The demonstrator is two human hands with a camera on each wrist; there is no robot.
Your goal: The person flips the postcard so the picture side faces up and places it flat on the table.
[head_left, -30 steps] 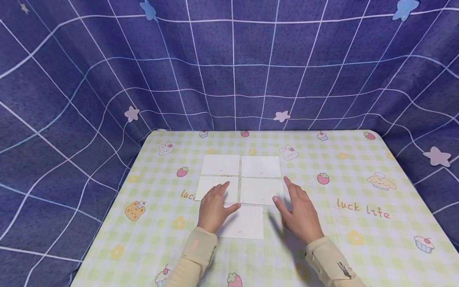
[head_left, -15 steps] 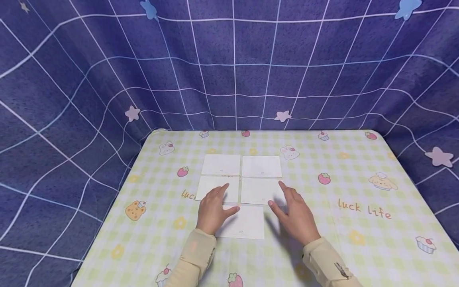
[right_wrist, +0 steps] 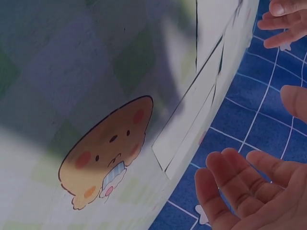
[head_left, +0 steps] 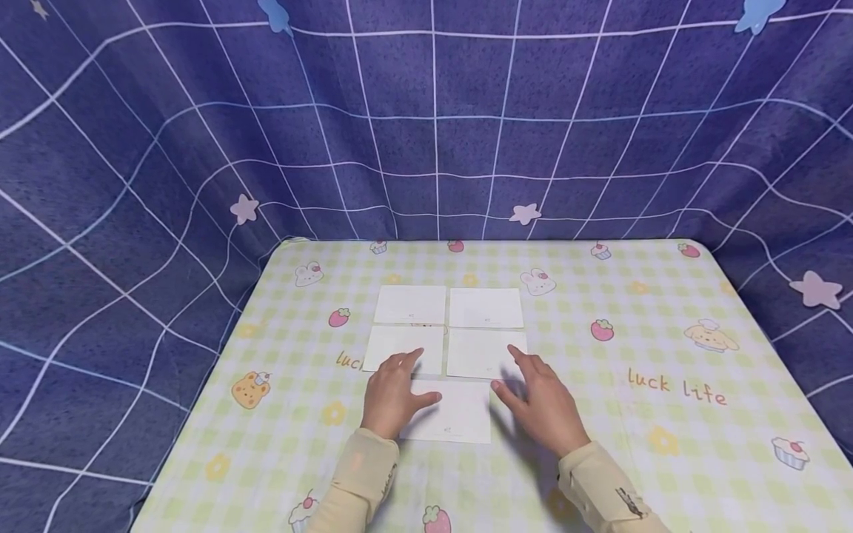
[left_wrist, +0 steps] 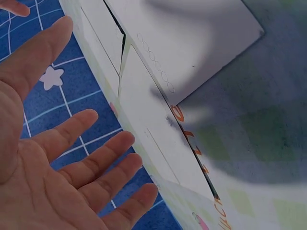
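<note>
Several blank-looking white cards lie flat in the head view: a far left card (head_left: 409,305), a far right card (head_left: 486,307), a middle left card (head_left: 396,343), a middle right card (head_left: 476,357) and a near card (head_left: 456,414). Small printed circles run along the near card (left_wrist: 201,43) in the left wrist view. My left hand (head_left: 392,392), fingers spread, hovers by the near card's left side and hides part of the middle left card. Across from it, my right hand (head_left: 545,407) hovers by the near card's right corner, fingers extended. Both hands hold nothing.
The cards lie on a green checked tablecloth (head_left: 653,303) printed with cartoon animals, strawberries and cupcakes. A dark blue curtain (head_left: 466,148) with white grid lines and stars hangs behind the table and at its sides.
My right hand has moved left and a little toward me, off the middle right card's outer edge. My left hand has drawn slightly toward me. The cards have stayed put.
</note>
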